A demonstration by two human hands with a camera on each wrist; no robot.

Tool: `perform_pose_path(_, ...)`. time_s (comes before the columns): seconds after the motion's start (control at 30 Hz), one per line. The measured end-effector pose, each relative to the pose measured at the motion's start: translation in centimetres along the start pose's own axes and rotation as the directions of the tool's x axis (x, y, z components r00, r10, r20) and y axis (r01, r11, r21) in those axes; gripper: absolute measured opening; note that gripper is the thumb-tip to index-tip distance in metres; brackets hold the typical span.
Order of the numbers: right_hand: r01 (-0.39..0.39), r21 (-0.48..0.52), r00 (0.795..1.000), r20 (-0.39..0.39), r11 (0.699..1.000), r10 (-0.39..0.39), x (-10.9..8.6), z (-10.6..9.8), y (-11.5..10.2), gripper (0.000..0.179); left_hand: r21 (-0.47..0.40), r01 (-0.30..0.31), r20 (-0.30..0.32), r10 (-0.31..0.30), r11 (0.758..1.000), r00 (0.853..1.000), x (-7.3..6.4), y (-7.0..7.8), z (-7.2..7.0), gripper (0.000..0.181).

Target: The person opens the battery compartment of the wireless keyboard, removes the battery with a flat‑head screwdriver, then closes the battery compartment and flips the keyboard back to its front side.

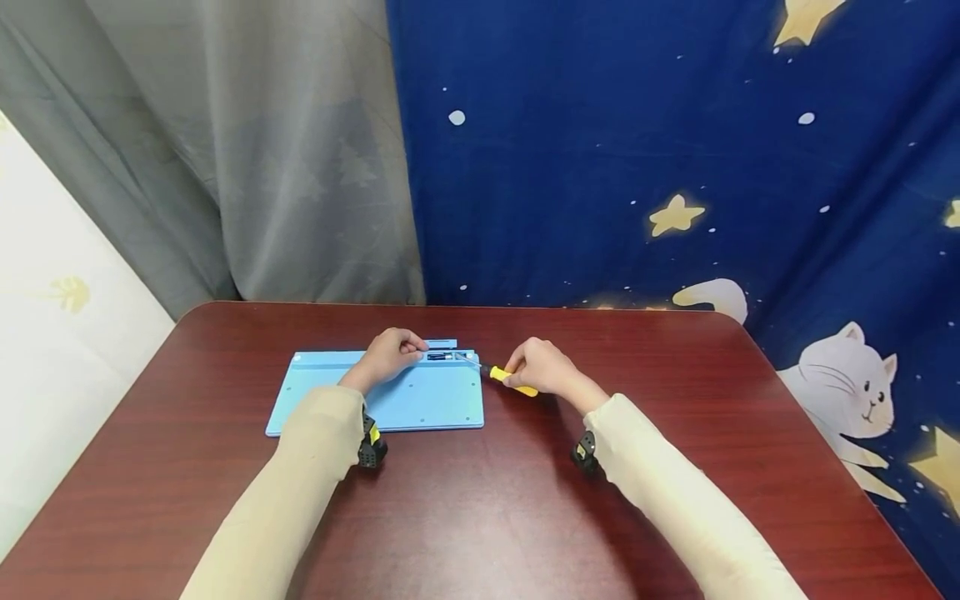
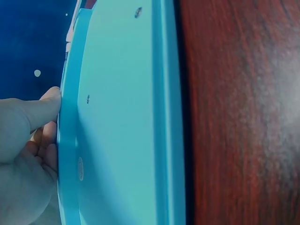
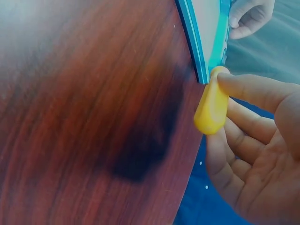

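Note:
A light blue slab like a keyboard lying face down (image 1: 431, 404) rests on the table, with small screw-like dots over its surface. Near its far right edge is an open narrow compartment (image 1: 450, 356) with something dark inside. My left hand (image 1: 388, 357) holds the slab's far edge beside that compartment, thumb against the raised ridge; its fingertips are partly hidden. Between thumb and fingers, my right hand (image 1: 543, 367) grips a screwdriver (image 3: 212, 110) by its yellow handle. The thin shaft points left, its tip at the compartment; whether it touches cannot be told.
A small light blue strip (image 1: 442, 343) lies just beyond the compartment. The dark red-brown wooden table (image 1: 480, 517) reaches back to grey and blue star-patterned curtains (image 1: 540, 167). Each wrist carries a small black device (image 1: 371, 442).

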State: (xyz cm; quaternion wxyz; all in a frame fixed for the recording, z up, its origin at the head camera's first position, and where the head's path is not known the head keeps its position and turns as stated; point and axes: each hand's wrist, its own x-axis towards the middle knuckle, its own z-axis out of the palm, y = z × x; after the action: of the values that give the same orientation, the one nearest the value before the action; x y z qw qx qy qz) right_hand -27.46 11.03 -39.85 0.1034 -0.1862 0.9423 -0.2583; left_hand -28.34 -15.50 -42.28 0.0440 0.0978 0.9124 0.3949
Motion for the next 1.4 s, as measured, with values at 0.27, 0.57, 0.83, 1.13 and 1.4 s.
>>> perform_pose_path(0.27,-0.039,0.008,0.999,-0.027,0.999,0.040,-0.7,0.6,-0.2,0.013,0.066,-0.065,-0.005,0.066,0.996,0.998,0.1,-0.3,0.2,0.010)
perform_pose_path(0.57,-0.038,0.049,0.997,-0.066,0.998,0.042,-1.7,0.2,-0.2,0.015,0.238,-0.212,0.133,0.185,0.948,0.974,0.4,1.4,0.1,0.020)
perform_pose_path(0.83,-0.075,0.124,0.996,-0.042,0.989,0.080,-2.3,0.1,0.2,0.015,0.345,-0.315,0.235,0.244,0.884,0.941,0.9,2.6,0.8,0.031)
perform_pose_path(1.13,-0.099,0.151,0.993,-0.044,0.983,0.107,-3.1,0.0,0.8,0.015,0.434,-0.361,0.272,0.262,0.825,0.926,1.3,3.2,1.0,0.025)
perform_pose_path(1.4,-0.148,0.160,0.987,-0.045,0.976,0.157,-3.9,0.2,2.0,0.012,0.483,-0.359,0.303,0.233,0.799,0.924,1.8,4.0,1.2,0.024)
